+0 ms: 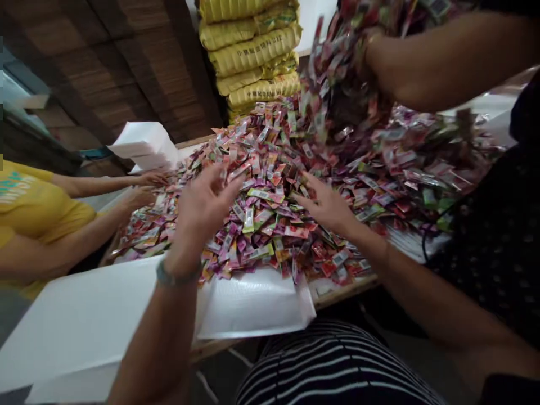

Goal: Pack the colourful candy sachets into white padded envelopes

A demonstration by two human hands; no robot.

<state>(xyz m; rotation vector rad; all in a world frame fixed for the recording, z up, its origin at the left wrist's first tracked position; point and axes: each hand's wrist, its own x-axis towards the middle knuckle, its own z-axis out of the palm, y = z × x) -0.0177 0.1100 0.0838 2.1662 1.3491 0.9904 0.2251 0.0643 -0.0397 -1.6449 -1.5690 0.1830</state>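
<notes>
A big heap of small, colourful wrapped packets (pixel 264 216) covers the table in front of me. Over its left side I hold my left hand (pixel 206 202), fingers apart and a little blurred, with a band on the wrist. My right hand (pixel 323 202) reaches into the heap from the right, its fingers spread and its tips among the packets. Neither hand has a packet plainly gripped. Between my arms, at the table's near edge, lies a shiny white padded mailer bag (pixel 253 304), with packets against its upper edge.
A white box or board (pixel 84 320) lies at lower left. Behind stand stacked white sheets (pixel 145 143), yellow sacks (pixel 257 56) and tall brown stacks (pixel 139 62). A person in yellow (pixel 42 219) works at left; another person's arm (pixel 447 62) moves packets at upper right.
</notes>
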